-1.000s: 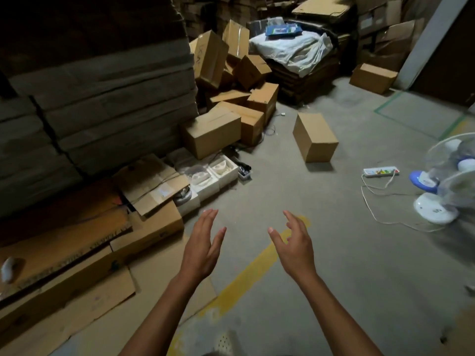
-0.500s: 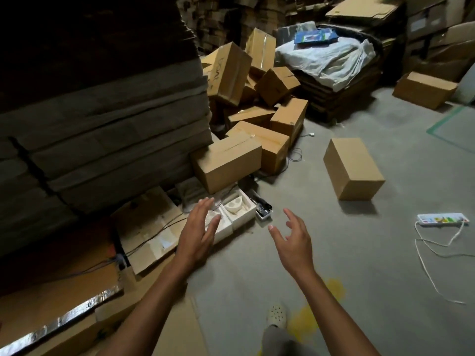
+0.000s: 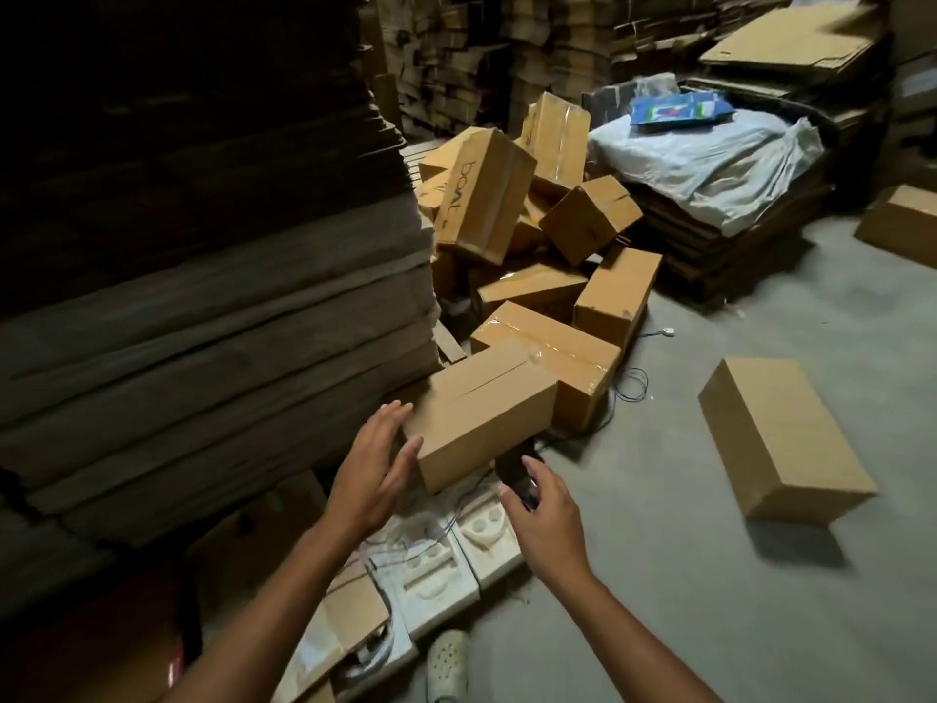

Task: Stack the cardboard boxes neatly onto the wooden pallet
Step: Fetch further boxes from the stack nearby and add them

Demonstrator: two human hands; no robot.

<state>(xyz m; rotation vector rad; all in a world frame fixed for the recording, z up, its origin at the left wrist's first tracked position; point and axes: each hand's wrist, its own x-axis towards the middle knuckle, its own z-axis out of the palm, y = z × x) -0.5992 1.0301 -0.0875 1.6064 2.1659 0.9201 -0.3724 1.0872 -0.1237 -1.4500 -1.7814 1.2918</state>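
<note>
You're hovering left hand (image 3: pixel 372 474) and right hand (image 3: pixel 550 520), fingers spread, gripping nothing, at the nearest cardboard box (image 3: pixel 481 413) fronting the floor pile (image 3: pixel 487 195); looking stiff, probably light, so clamp both short ends.

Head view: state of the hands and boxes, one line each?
nearest box: closed, resting at the foot of the pile, not gripped.
left hand: open, at that box's left end, contact unclear.
right hand: open, short of that box, holds nothing.
printed box: closed, tilted, leaning in the pile.
lone box: closed, flat on the floor, apart from the pile.
</note>
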